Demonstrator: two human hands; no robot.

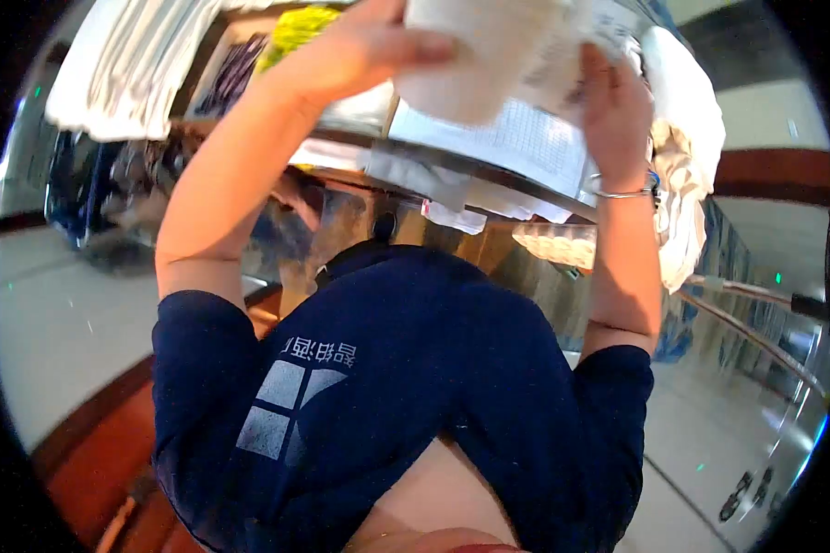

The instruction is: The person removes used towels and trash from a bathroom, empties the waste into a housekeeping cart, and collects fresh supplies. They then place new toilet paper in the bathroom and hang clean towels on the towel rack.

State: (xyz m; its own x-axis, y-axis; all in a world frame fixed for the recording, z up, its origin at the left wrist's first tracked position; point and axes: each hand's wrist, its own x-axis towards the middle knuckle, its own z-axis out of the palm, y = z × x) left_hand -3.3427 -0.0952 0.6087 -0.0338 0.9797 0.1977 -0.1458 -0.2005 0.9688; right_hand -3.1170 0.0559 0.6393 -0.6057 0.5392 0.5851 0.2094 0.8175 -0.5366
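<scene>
My left hand (387, 51) is at the top of the view with its thumb over a white, rounded object (475, 69), perhaps paper; motion blur hides its exact kind. My right hand (618, 111), with a bracelet at the wrist, is closed at the edge of a white piece with grey printing (563, 69). The two white pieces overlap, and I cannot tell whether they are one thing. Below them a sheet with a printed grid (516, 138) lies on the cart top.
Folded white linens (124, 69) hang over the cart's left end, beside a yellow-green bag (295, 32). White items fill a lower shelf (415, 175), near a pale bumpy tray (553, 241). A white cloth bag (687, 120) hangs at the right, above metal bars (756, 323).
</scene>
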